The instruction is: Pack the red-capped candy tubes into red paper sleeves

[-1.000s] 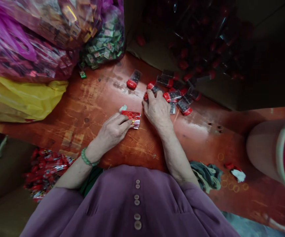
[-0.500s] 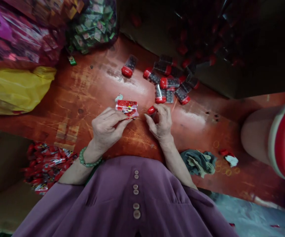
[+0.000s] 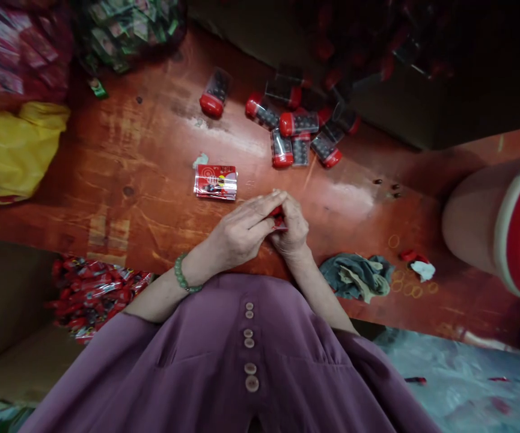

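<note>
My left hand (image 3: 241, 233) and my right hand (image 3: 294, 227) meet above the table, fingertips together. Between them shows a red printed slip (image 3: 280, 225), pinched by my left fingers. The small red plastic piece (image 3: 276, 211) in my right hand is mostly covered by fingers. Left of the hands, a stack of red printed slips (image 3: 215, 182) lies flat on the wood. Beyond my right hand is a loose pile of clear bottles with red caps and dark beads inside (image 3: 299, 123); one such bottle (image 3: 215, 93) lies apart to the left.
A box of red wrapped packets (image 3: 97, 294) is at lower left. Yellow bag (image 3: 14, 153) and green packets (image 3: 128, 30) sit at upper left. To the right are a grey cloth (image 3: 359, 275), rubber bands (image 3: 406, 287) and a red-lidded bucket (image 3: 476, 222).
My left hand has moved right, away from the stack, carrying a red slip. It now meets my right hand around the red piece. The view has shifted slightly.
</note>
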Tool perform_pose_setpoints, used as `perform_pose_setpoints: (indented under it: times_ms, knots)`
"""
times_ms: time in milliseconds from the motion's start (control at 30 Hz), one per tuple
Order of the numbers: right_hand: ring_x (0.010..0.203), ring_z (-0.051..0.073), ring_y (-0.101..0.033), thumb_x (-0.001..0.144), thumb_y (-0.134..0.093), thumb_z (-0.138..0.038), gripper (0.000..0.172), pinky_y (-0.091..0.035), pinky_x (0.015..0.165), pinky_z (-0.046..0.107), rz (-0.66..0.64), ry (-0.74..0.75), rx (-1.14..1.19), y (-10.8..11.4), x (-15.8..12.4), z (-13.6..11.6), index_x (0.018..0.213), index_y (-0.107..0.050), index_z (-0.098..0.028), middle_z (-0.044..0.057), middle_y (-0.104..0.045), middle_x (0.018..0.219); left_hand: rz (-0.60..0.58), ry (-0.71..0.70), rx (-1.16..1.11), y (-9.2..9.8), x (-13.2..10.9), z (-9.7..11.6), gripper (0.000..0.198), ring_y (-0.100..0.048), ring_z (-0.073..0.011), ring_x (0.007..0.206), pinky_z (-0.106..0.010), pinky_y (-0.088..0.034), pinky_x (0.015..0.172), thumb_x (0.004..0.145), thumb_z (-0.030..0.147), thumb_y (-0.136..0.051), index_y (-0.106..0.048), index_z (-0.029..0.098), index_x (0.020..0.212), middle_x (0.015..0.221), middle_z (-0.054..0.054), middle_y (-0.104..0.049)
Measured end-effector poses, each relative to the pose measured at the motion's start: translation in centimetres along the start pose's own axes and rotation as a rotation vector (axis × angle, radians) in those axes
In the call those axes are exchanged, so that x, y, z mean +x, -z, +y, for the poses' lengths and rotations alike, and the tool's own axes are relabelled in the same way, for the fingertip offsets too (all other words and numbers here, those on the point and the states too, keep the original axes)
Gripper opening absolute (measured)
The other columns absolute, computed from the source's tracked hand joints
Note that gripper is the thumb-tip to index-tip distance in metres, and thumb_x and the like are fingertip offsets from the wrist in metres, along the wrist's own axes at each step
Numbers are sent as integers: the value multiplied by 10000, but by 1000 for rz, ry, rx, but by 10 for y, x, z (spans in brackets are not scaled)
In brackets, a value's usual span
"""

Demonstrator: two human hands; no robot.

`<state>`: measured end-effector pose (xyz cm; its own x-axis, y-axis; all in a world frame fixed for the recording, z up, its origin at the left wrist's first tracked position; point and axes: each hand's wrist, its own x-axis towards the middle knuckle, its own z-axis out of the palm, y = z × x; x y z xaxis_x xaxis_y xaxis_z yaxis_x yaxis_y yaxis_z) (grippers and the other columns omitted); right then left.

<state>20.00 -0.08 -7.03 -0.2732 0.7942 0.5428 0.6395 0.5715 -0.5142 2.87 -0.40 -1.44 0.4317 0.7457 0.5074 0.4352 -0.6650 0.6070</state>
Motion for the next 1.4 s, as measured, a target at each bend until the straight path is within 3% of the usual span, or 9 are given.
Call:
perform_pose_setpoints:
  times_ms: [333, 467, 600, 733, 833, 933, 1033, 1233, 1400]
  knots:
    - [1165, 234, -669, 1003, -348, -307, 366, -516, 1072, 480, -166, -182, -29, 5, -3, 0, 1298, -534, -194, 133, -704, 1217, -45, 146, -51, -29, 7, -7, 236, -508, -222, 1371, -451, -519, 1097, 975, 194, -428, -662, 194, 1000, 1372, -61, -632]
    - [1244, 247, -620, 967, -409, -255, 348, -396, 1160, 549, -253, -236, 26, 8, -3, -1, 1295, -514, -209, 131, -677, 1277, -38, 203, -99, -33, 7, -8, 243, -540, -189, 1341, -414, -521, 1102, 984, 216, -423, -661, 227, 1028, 1275, -23, -689]
    - [1239, 277, -619, 953, -398, -285, 407, -417, 1131, 573, -263, -227, 59, 8, 1, -1, 1338, -479, -181, 153, -661, 1287, -35, 211, -157, -30, 7, -8, 254, -544, -225, 1337, -462, -518, 1086, 995, 258, -421, -671, 214, 977, 1300, -56, -672]
    - [1177, 286, -652, 943, -474, -432, 486, -509, 1050, 506, -299, -193, 167, 12, 13, -1, 1340, -491, -153, 169, -680, 1239, -52, 268, -193, -17, 8, -3, 343, -527, -273, 1353, -541, -506, 1072, 1000, 393, -418, -682, 207, 882, 1388, -87, -613]
    - [1093, 235, -692, 973, -433, -523, 549, -570, 968, 448, -300, -408, 331, 19, 24, -3, 1421, -422, -207, 116, -691, 1212, 9, 367, -226, -2, 8, 2, 338, -554, -274, 1325, -536, -511, 1061, 986, 417, -457, -697, 216, 857, 1376, -83, -622]
    - [1021, 199, -718, 976, -362, -608, 636, -616, 870, 416, -291, -615, 596, 26, 30, -6, 1495, -279, -250, 80, -696, 1169, 149, 460, -264, 12, 5, 4, 201, -695, -216, 1085, -434, -572, 967, 943, 310, -571, -719, 202, 860, 1124, -65, -746]
    - [959, 192, -728, 952, -374, -656, 685, -640, 781, 400, -279, -674, 804, 28, 31, -8, 1486, -242, -247, 70, -709, 1091, 221, 562, -287, 20, -2, 2, 140, -718, -146, 819, -296, -595, 803, 900, 237, -624, -744, 188, 849, 872, -18, -772]
    - [733, 159, -721, 982, -405, -531, 531, -620, 640, 327, -216, -772, 932, 26, 27, -16, 1419, -299, -249, 32, -703, 932, 211, 689, -320, 20, -14, 8, 145, -700, -122, 711, -228, -569, 687, 868, 231, -641, -765, 186, 807, 818, -7, -775]
    - [489, 77, -563, 933, -506, -493, 370, -469, 451, 210, -127, -845, 1094, 22, 25, -29, 1220, -421, -275, -59, -577, 784, 307, 771, -414, 13, -18, 14, 51, -676, -121, 633, -228, -552, 636, 740, 221, -770, -756, 176, 719, 693, -4, -752]
